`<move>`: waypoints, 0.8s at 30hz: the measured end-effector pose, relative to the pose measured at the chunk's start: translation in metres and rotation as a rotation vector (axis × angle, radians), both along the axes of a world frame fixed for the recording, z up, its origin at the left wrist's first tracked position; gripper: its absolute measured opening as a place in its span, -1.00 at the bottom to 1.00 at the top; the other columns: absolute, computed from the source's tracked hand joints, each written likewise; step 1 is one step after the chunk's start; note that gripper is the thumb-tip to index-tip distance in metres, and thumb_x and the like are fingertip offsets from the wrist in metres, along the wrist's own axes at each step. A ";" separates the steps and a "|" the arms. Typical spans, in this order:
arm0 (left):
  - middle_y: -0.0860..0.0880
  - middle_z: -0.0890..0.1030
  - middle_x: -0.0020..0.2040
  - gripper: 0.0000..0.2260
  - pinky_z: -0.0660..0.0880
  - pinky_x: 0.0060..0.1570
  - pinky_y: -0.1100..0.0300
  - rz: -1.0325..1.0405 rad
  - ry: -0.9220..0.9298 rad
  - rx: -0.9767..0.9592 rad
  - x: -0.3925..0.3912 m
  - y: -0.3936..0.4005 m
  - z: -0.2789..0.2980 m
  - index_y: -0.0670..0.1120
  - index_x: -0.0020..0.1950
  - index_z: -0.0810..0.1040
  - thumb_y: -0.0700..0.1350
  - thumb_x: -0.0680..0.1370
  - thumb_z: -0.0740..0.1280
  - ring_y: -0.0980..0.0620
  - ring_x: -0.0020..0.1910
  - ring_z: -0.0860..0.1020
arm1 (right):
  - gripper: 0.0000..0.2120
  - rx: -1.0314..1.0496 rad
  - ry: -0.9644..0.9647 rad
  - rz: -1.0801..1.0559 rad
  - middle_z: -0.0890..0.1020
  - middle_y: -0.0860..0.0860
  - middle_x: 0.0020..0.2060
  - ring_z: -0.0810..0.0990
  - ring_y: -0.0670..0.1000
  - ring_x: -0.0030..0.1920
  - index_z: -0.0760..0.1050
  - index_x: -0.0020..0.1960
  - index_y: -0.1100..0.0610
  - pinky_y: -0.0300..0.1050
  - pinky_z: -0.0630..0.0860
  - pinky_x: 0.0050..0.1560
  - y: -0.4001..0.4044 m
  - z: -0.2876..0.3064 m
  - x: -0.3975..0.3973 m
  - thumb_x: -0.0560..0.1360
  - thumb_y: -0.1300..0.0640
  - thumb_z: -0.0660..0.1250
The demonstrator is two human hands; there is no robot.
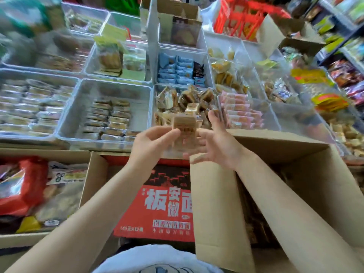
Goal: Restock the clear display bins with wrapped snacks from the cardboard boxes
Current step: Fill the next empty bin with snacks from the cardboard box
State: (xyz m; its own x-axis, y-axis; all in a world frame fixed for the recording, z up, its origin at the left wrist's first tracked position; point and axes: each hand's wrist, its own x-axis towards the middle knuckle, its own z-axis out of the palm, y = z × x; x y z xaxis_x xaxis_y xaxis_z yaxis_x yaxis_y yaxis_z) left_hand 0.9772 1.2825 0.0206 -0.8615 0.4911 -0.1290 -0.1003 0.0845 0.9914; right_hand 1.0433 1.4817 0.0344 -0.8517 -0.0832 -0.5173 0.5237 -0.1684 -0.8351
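Open cardboard box point(307, 186) at lower right, its flaps raised, beneath the right forearm; red printed carton point(165, 203) beside it at centre; clear display bin point(152, 107) of brown wrapped snacks just beyond both hands; left hand point(151, 144) pinches 1 brown wrapped snack point(184, 128) near that bin's front edge; right hand point(216, 142), fingers spread and relaxed, just beside the snack, contact blurred.
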 end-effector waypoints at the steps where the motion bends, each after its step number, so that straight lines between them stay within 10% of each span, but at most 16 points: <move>1: 0.06 0.72 -0.13 -0.84 0.47 -0.08 0.28 0.017 -0.095 0.011 -0.016 -0.014 -0.007 -0.01 0.03 0.71 0.02 0.51 0.47 0.20 -0.16 0.61 | -0.18 0.011 0.004 -0.048 0.58 0.29 0.24 0.61 0.23 0.21 0.45 0.39 0.20 0.24 0.51 0.28 -0.014 -0.004 -0.015 0.53 -0.46 0.00; 7: 0.05 0.73 -0.06 -0.87 0.51 -0.02 0.26 0.081 -0.150 -0.042 -0.094 -0.080 -0.050 0.07 0.05 0.69 0.05 0.55 0.44 0.23 -0.09 0.64 | -0.68 0.212 0.078 -0.083 0.67 0.20 0.11 0.66 0.16 0.07 0.54 0.26 0.21 0.24 0.54 0.25 -0.088 -0.031 -0.103 0.57 0.08 0.38; 12: -0.01 0.65 0.19 -0.59 0.46 0.20 0.03 0.041 0.350 -0.603 -0.153 -0.128 -0.125 -0.02 0.29 0.63 0.19 0.60 0.25 -0.01 0.21 0.56 | -0.73 0.827 0.158 -0.073 0.68 -0.01 0.01 0.64 -0.07 -0.05 0.56 0.24 0.12 -0.12 0.59 -0.01 -0.100 -0.058 -0.169 0.56 0.06 0.40; 20: 0.15 0.64 -0.02 -0.58 0.22 0.22 0.04 -0.060 0.647 -0.916 -0.172 -0.152 -0.193 0.16 0.05 0.68 0.19 0.64 0.02 0.01 0.10 0.53 | -0.77 1.778 0.189 0.688 0.56 0.03 0.18 0.51 0.10 0.20 0.45 0.25 0.08 0.02 0.43 0.13 -0.113 -0.126 -0.274 0.60 0.13 0.29; 24: 0.17 0.61 0.05 -0.63 0.20 0.27 0.04 -0.021 0.724 -0.868 -0.171 -0.153 -0.204 0.17 0.10 0.65 0.16 0.67 0.05 0.01 0.18 0.47 | -0.73 1.902 0.033 0.962 0.58 0.07 0.21 0.50 0.12 0.26 0.51 0.26 0.11 0.01 0.39 0.18 -0.140 -0.162 -0.303 0.59 0.24 0.22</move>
